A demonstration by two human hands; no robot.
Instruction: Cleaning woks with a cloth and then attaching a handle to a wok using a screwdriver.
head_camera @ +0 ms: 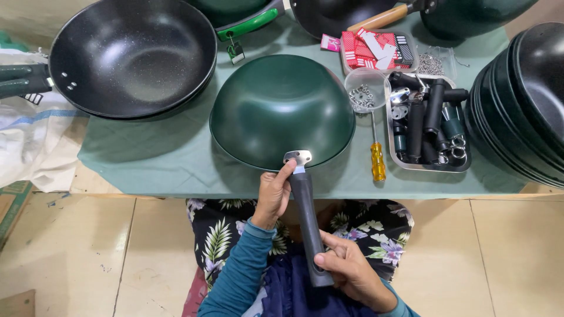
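A dark grey pan handle (pixel 308 220) with a silver metal bracket (pixel 298 157) at its far end is held between both hands, running from the person's lap up to the rim of an upturned green wok (pixel 281 108), where the bracket lies against the wok's near edge. The left hand (pixel 272 196) is closed around the upper part of the handle just below the bracket, thumb stretched up along it toward the metal; the right hand (pixel 351 271) is clamped on the lower end, fingers wrapped round the butt. Just beyond the grip, the wok rests bottom up on a green cloth (pixel 158 155) covering the table. To the right of the left hand's hold, near the wok's rim, lies a screwdriver with a yellow handle (pixel 376 154), and past it a steel tray (pixel 430 123) filled with more dark handles and metal fittings. Above the screwdriver stands a small clear tub of washers (pixel 365 89), and behind that a tray of red and white cards (pixel 379 49). Well off to the upper left of the grip sits a black speckled wok (pixel 134 53), open side up, with its handle fitted. At the far right a stack of dark pans (pixel 523 100) leans on edge. Under the hands is a floral garment on the person's lap (pixel 223 232)
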